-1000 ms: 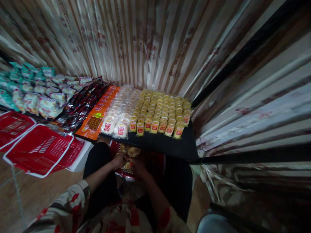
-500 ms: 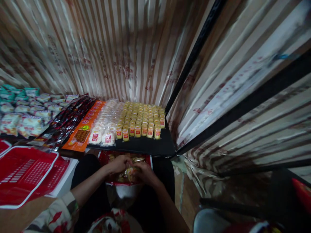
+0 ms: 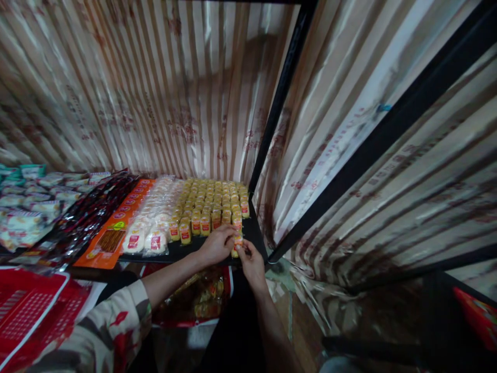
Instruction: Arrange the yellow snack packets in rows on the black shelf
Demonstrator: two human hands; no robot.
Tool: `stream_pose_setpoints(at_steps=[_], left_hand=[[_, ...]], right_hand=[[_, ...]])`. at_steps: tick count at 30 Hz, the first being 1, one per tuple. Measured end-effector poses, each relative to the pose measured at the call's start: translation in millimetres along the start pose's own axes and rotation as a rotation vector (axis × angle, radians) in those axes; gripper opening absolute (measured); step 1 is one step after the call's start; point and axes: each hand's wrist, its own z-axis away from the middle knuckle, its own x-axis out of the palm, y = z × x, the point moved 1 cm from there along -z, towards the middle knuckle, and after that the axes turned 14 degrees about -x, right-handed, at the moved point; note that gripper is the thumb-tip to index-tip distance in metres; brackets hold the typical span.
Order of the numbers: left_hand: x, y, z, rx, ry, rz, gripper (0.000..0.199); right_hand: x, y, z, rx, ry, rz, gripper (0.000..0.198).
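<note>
Small yellow wrapped snack cakes [image 3: 205, 199] stand in several rows at the right end of the black shelf. At the front right of these rows, one wrapped snack cake [image 3: 235, 252] is between my hands. My left hand [image 3: 217, 245] has its fingers closed at the cake's upper left. My right hand [image 3: 253, 265] pinches it from the right, thumb toward the label. Fingers partly cover the cake, so its contact with the shelf cannot be made out. Below, a red bag [image 3: 171, 311] with more wrapped yellow cakes lies open at my lap.
Left of the cakes lie white wrapped pieces [image 3: 155, 241], an orange snack packet [image 3: 104, 241], dark shiny packets [image 3: 83, 217] and white packets [image 3: 25, 228]. The black shelf [image 3: 205, 251] ends at a dark post [image 3: 272, 114]. Striped sheeting hangs behind. A red bag [image 3: 23, 311] lies lower left.
Both my hands have risen from the bag at my lap to the front right of the cake rows, with a wrapped snack cake now between them. The view has shifted slightly right and upward.
</note>
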Motion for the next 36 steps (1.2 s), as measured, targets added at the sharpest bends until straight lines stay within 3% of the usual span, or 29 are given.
stream_pose_setpoints(at_steps=[4,11,19,25,30,36], left_hand=[[16.8,10.7,-17.0,0.086,0.021,-0.164,0.028],[39.0,5.0,-41.2,0.194,0.083,-0.461,0.044],[55.3,-9.5,-58.4,0.269,0.08,-0.674,0.047],[61.6,-9.4,-69.1,0.262,0.073,-0.823,0.042],[63.2,-12.4,-74.1,0.261,0.053,-0.907,0.042],[64.5,-13.1,-76.3,0.239,0.032,-0.936,0.042]], right_hand=[[-5.8,7.7,-23.0,-0.05,0.183,0.123,0.046],[-4.5,18.5,-58.0,-0.062,0.268,0.364,0.048],[-0.2,39.4,-87.0,-0.119,0.273,0.432,0.044],[5.4,54.8,-100.1,-0.073,0.234,0.433,0.043],[10.6,64.4,-105.9,-0.13,0.197,0.365,0.046],[14.3,66.8,-102.9,-0.136,0.192,0.454,0.051]])
